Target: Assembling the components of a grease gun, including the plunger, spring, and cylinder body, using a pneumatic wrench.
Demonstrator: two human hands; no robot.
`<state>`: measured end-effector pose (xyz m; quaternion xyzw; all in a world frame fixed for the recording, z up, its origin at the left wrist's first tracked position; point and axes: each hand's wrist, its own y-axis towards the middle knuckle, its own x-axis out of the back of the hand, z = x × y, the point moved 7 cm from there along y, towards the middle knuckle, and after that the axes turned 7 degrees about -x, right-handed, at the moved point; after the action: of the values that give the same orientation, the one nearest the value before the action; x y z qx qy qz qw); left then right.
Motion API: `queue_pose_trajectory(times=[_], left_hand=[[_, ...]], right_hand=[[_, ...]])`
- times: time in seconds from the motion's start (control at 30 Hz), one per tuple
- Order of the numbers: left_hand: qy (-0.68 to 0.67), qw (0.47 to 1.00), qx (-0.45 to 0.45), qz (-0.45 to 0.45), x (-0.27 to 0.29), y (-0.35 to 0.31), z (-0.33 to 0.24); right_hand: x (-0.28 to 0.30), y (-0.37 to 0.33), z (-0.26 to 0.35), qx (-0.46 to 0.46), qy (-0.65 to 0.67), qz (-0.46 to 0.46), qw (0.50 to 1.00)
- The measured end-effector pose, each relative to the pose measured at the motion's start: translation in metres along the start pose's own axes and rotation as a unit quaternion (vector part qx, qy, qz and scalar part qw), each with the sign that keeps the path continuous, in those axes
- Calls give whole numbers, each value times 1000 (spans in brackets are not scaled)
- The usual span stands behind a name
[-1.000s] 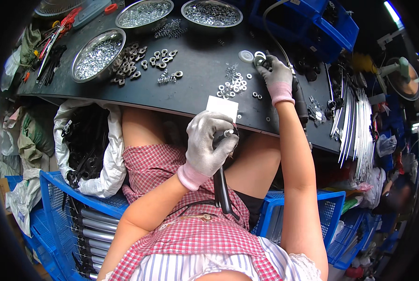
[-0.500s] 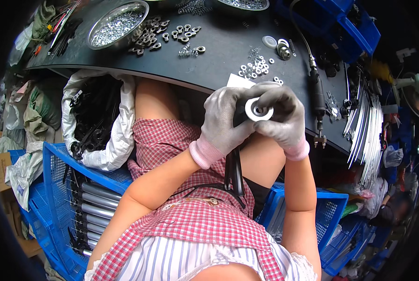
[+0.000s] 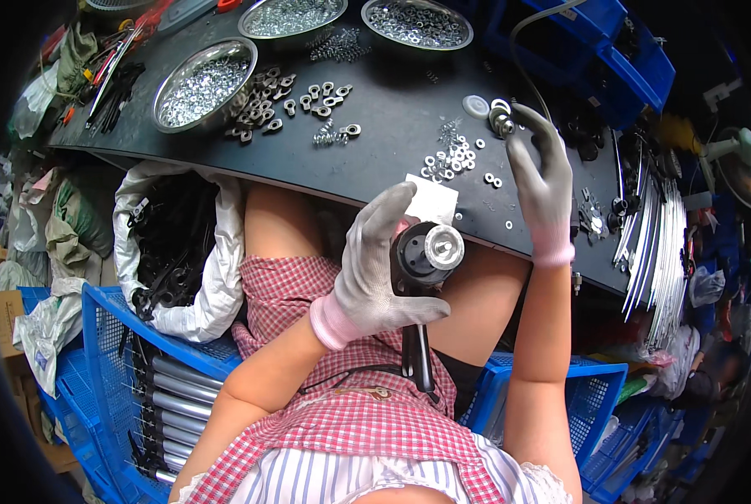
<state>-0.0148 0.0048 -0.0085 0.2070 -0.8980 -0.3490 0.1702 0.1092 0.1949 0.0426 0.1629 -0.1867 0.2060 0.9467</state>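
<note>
Standing open, the left hand [image 3: 367,275], in a grey-white, pink-cuffed glove, flanks a black cylindrical part with a round silver metal face [image 3: 430,253] in front of the dark, flat tabletop [image 3: 384,126] — whether they touch, I cannot tell. The matching gloved right hand [image 3: 546,183], thumb and forefinger parted, is just beside a stepped silver metal fitting [image 3: 501,123] on that tabletop.

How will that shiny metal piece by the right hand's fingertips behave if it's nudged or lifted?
The metal piece may roll if nudged, since its sides look rounded. It is probably stiff and fairly heavy for its size, as it looks like metal throughout. Its shiny surface could slip a little against the gloved right hand.
</note>
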Motion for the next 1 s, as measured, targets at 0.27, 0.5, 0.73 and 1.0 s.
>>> queue_pose_trajectory(times=[0.27, 0.5, 0.73, 1.0], left_hand=[[-1, 997, -25, 78, -24, 29, -7], [-36, 997, -9, 71, -27, 24, -2], [-19, 999, -16, 38, -24, 20, -2], [-34, 999, -1, 34, -25, 22, -1]], right_hand=[[-35, 132, -70, 13, -540, 128, 832], [-44, 156, -86, -80, -420, 261, 865], [-61, 142, -52, 19, -420, 185, 888], [-80, 135, -52, 66, -376, 165, 910]])
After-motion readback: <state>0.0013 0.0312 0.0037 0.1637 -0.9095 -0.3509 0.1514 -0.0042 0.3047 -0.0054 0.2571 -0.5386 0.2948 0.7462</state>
